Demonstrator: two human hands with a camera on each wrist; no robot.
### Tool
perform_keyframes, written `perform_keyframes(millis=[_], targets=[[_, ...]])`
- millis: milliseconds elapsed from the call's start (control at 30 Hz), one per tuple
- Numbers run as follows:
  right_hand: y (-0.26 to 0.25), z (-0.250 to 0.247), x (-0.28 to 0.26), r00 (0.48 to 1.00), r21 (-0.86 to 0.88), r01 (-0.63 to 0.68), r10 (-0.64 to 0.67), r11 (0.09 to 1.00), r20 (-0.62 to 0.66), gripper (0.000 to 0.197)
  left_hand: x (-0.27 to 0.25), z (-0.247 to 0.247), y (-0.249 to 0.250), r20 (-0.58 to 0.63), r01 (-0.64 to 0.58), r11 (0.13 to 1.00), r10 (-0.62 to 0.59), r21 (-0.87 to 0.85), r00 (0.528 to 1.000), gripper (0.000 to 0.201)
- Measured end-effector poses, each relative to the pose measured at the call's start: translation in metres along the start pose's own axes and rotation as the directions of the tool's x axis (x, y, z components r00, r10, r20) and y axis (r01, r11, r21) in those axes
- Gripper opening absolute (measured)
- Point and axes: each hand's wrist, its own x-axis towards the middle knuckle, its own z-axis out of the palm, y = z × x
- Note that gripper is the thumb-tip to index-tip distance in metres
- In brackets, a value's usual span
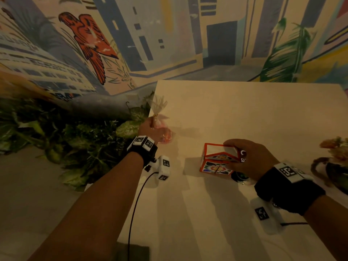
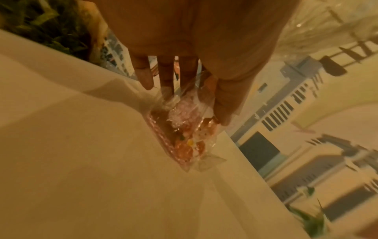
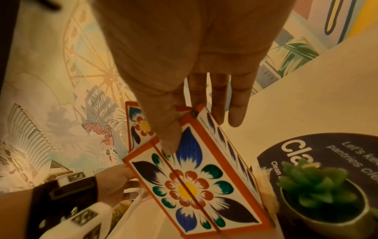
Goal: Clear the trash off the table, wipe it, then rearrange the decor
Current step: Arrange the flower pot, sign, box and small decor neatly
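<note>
My left hand (image 1: 154, 131) pinches a clear cellophane bag of pink and orange sweets (image 1: 164, 136) at the left edge of the pale table (image 1: 244, 110). In the left wrist view the thumb and fingers (image 2: 166, 77) close on the bag (image 2: 185, 134), whose lower end hangs just over the tabletop. My right hand (image 1: 243, 155) grips a small box with red edges and painted flowers (image 1: 216, 162) near the table's middle. The thumb presses its flowered face (image 3: 194, 186) and the fingers (image 3: 237, 111) reach over its far side. I cannot tell whether the box touches the table.
A small green succulent in a pot (image 3: 319, 194) and a dark round lid with white lettering (image 3: 337, 150) sit just right of the box. A basket of flowers (image 1: 337, 162) stands at the right edge. Leafy plants (image 1: 75, 138) fill the floor left of the table, below a mural wall.
</note>
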Motion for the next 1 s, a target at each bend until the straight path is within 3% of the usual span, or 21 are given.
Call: perform_keyframes(millis=[67, 133, 167, 233, 300, 333, 400, 600, 700, 800, 1000], targets=[[0.001, -0.001, 0.0, 1.0, 0.025, -0.001, 0.001, 1.0, -0.005, 0.061, -0.013, 0.007, 0.001, -0.093, -0.095, 0.992, 0.087, -0.087, 0.992, 0.022], [0.001, 0.0, -0.001, 1.0, 0.035, -0.004, 0.004, 0.999, -0.013, 0.06, -0.027, 0.019, -0.012, -0.077, -0.055, 0.972, 0.038, -0.229, 0.996, 0.034], [0.002, 0.0, -0.001, 1.0, 0.042, -0.006, 0.006, 0.999, -0.017, 0.06, -0.046, 0.024, 0.001, -0.059, -0.034, 0.976, 0.022, -0.216, 0.998, 0.036], [0.003, 0.001, -0.002, 1.0, 0.052, -0.003, 0.004, 0.999, -0.025, 0.06, -0.073, 0.033, 0.007, 0.01, -0.033, 0.999, 0.034, -0.028, 0.999, 0.022], [0.004, 0.002, -0.002, 1.0, 0.077, 0.003, 0.0, 0.997, -0.029, 0.06, -0.087, 0.045, -0.005, -0.081, 0.021, 1.0, -0.022, -0.011, 0.996, 0.018], [0.004, 0.001, -0.002, 1.0, 0.087, 0.005, -0.002, 0.996, -0.029, 0.059, -0.091, 0.05, -0.009, -0.161, 0.007, 0.999, 0.001, 0.05, 0.987, 0.026], [0.004, 0.001, -0.001, 1.0, 0.083, 0.009, -0.006, 0.997, -0.025, 0.059, -0.098, 0.054, -0.015, -0.195, -0.018, 0.991, 0.043, 0.133, 0.98, 0.033], [0.001, -0.001, -0.002, 1.0, 0.046, 0.009, -0.01, 0.999, 0.0, 0.058, -0.105, 0.063, -0.02, -0.213, -0.024, 0.985, 0.061, 0.171, 0.975, 0.042], [-0.002, -0.006, -0.002, 0.999, -0.021, 0.041, -0.04, 0.999, 0.032, 0.054, -0.11, 0.06, -0.026, -0.172, -0.044, 0.99, 0.066, 0.131, 0.983, 0.05], [-0.004, -0.009, -0.001, 0.997, -0.065, 0.059, -0.055, 0.996, 0.058, 0.053, -0.115, 0.057, -0.029, -0.149, -0.079, 0.988, 0.1, 0.136, 0.984, 0.046], [-0.004, -0.008, -0.001, 0.998, -0.045, 0.053, -0.051, 0.998, 0.048, 0.052, -0.105, 0.06, -0.034, -0.098, -0.107, 0.984, 0.121, 0.141, 0.988, 0.051]])
